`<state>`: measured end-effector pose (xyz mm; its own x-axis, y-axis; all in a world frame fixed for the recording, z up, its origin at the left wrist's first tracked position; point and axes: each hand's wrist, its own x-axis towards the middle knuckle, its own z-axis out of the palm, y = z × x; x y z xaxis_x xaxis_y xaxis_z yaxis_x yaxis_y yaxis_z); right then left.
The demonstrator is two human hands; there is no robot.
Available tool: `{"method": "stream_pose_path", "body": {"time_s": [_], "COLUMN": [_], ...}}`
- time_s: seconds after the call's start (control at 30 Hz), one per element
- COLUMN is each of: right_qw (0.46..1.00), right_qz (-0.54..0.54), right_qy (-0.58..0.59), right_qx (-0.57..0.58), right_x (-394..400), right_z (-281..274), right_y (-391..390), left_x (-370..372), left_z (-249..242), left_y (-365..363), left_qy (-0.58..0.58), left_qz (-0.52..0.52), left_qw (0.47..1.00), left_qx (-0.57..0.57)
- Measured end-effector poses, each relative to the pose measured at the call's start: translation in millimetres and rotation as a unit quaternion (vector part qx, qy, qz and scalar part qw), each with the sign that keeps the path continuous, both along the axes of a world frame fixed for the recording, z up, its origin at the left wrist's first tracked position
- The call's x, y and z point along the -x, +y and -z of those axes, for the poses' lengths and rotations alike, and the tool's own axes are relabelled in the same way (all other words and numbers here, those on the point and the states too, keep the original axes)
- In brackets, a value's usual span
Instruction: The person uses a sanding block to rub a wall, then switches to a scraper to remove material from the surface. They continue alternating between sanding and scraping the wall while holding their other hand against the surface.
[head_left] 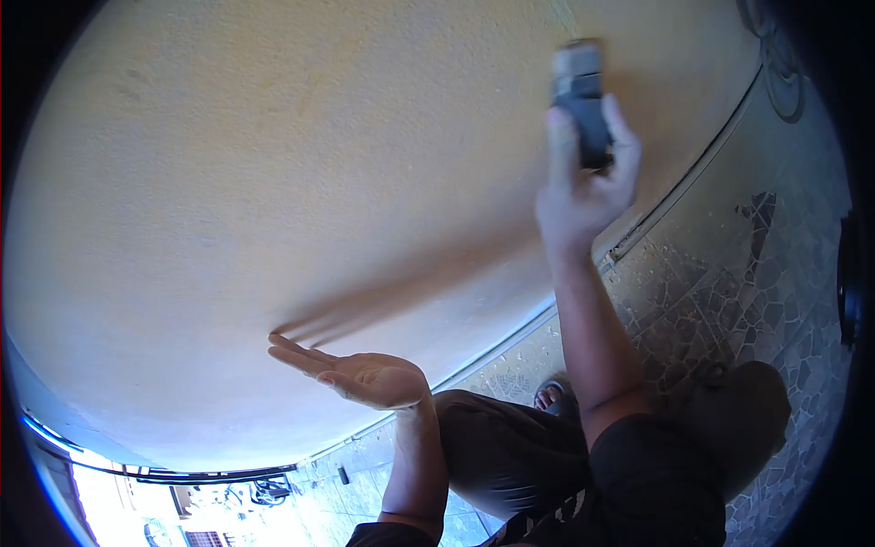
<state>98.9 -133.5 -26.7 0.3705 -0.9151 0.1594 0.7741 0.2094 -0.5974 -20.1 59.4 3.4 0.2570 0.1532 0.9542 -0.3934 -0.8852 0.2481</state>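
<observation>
My right hand (588, 187) grips a dark block-shaped tool with a paler grey end (579, 68), thumb and fingers on its two sides. The tool is against or very close to the cream-coloured wall (301, 164), high on the right; motion blur hides its exact kind. Lower down, my left hand (369, 374) is open, with fingers stretched out and nothing in the palm. Its fingertips touch or nearly touch the wall, and a long shadow spreads from them.
Along the wall's foot runs a floor of irregular stone pieces (729, 310). A bent knee (510, 447) and a sandalled foot (550, 395) are close below. A hose-like loop (786, 87) hangs at upper right. Bicycles (269, 492) stand in bright light at lower left.
</observation>
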Motion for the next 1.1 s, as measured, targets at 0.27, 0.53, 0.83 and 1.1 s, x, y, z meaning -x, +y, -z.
{"method": "stream_pose_path", "body": {"time_s": [0.27,0.53,0.83,1.1], "right_qw": [0.860,0.961,0.899,0.918], "right_qz": [0.080,0.145,0.102,0.099], "right_qy": [-0.022,0.104,0.076,-0.001], "right_qx": [0.504,0.210,0.420,0.385], "right_x": [66.0,8.0,54.2,65.7], "right_z": [65.6,37.3,56.1,34.9], "right_y": [112.1,54.5,68.3,111.6], "left_x": [-12.9,-5.5,-14.1,-16.7], "left_z": [10.5,17.5,15.3,10.2], "left_y": [3.7,4.5,0.9,-0.8], "left_qy": [0.037,0.050,0.047,0.052], "left_qz": [0.056,0.025,0.011,-0.023], "left_qw": [0.996,0.997,0.995,0.995], "left_qx": [-0.056,-0.053,-0.083,-0.079]}}
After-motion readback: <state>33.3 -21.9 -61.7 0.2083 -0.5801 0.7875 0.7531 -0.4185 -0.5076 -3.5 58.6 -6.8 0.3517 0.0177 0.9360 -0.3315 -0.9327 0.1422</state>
